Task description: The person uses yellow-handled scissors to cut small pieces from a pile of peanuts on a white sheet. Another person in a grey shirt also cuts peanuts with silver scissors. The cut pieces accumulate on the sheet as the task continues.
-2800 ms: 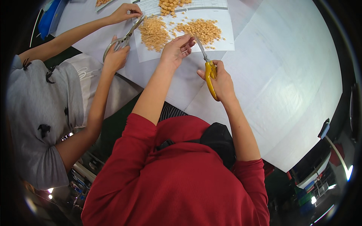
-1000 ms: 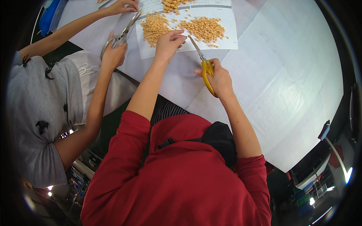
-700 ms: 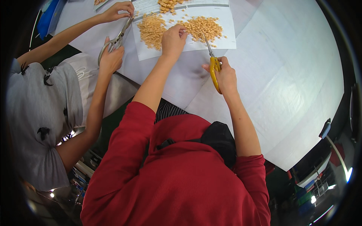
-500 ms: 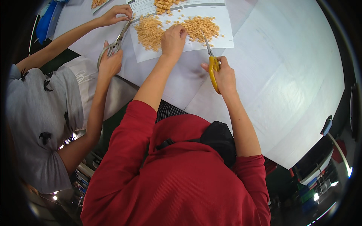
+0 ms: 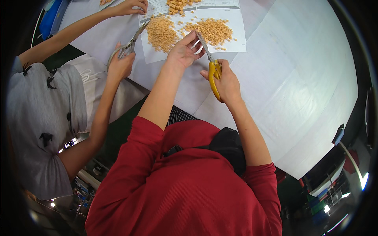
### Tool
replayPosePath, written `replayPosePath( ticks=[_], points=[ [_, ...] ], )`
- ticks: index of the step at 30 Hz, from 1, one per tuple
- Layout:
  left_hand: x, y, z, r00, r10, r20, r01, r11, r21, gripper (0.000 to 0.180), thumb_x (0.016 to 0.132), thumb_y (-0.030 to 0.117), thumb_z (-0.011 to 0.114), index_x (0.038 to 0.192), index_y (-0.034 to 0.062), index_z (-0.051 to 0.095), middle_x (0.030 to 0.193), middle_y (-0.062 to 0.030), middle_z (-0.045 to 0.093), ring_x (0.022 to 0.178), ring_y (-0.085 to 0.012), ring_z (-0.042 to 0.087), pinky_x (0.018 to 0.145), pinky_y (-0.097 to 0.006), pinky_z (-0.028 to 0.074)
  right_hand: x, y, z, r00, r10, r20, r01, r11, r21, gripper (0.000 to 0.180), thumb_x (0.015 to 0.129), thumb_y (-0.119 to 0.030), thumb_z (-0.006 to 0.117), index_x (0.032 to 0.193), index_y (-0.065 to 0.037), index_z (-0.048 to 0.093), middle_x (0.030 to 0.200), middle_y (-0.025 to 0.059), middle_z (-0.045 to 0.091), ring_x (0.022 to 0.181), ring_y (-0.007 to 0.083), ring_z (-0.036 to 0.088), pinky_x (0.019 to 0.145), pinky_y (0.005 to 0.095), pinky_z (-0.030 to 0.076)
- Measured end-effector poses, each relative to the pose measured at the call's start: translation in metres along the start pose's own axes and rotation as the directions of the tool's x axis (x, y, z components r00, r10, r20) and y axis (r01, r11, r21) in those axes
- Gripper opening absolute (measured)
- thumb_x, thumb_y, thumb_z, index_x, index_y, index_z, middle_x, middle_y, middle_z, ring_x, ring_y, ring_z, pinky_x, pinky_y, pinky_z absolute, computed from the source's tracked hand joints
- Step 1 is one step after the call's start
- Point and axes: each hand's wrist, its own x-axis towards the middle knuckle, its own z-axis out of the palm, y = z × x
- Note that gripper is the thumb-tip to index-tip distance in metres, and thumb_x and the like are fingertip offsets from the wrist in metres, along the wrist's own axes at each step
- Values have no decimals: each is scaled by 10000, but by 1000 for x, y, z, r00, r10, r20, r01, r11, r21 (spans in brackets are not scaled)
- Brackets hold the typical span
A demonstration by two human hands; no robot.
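While the right hand (image 5: 227, 82) grips yellow-handled scissors (image 5: 212, 69) (blades parted), the left hand (image 5: 182, 53) pinches something tiny beside the orange pieces (image 5: 212, 30).

The scissors (image 5: 212, 70) in the right hand (image 5: 226, 82) showed yellow handles and grey metal blades. Just above them, the small cut pieces (image 5: 212, 29) were orange-tan, heaped on a white paper sheet (image 5: 236, 43) ruled with faint grey lines. Left of the yellow scissors, the second pair of scissors (image 5: 126, 46) was plain silver-grey. The table cover (image 5: 299, 90) to the right was white. Below the scissors, the wearer's shirt (image 5: 185, 188) was solid red with a black collar piece (image 5: 228, 145). The neighbour's shirt (image 5: 39, 118) was grey with small black motifs.
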Motion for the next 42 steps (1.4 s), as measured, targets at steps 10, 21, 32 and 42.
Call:
replayPosePath(
  ticks=[10, 21, 32, 42],
  points=[
    [-10, -8, 8, 998, -46, -50, 42, 997, -66, 206, 888, 198, 647, 1085, 139, 636, 1102, -10, 624, 1079, -224, 515, 962, -477, 398, -2, 2, 4, 998, -18, -62, 15, 999, -39, 685, 774, -548, 693, 1157, -22, 479, 934, 198, 665, 870, 366, 652, 736, 435, 504],
    [26, 8, 1, 748, 663, 27, -457, 486, 745, 182, 826, 191, 697, 964, 72, 696, 899, -55, 684, 825, -209, 638, 752, -365, 497, 17, 18, 3, 995, 95, 3, -95, 994, -49, 670, 785, -552, 685, 1124, -8, 490, 852, 201, 664, 786, 359, 655, 684, 422, 500],
    [86, 63, 17, 479, 822, 308, -192, -244, 951, 126, 790, 172, 702, 823, 57, 663, 817, -108, 675, 797, -304, 650, 714, -408, 505, 21, 38, 3, 997, 69, -46, -70, 998, -12, 640, 779, -522, 707, 1122, -20, 505, 825, 202, 669, 768, 360, 662, 673, 420, 511],
    [83, 61, 6, 553, 744, 374, -441, -119, 890, 206, 789, 136, 713, 978, 81, 649, 820, -61, 668, 776, -216, 651, 686, -355, 511, 10, 18, -5, 997, 75, -27, -74, 997, 34, 614, 781, -469, 726, 1136, -25, 493, 837, 191, 669, 774, 349, 663, 680, 411, 512]
  ],
)
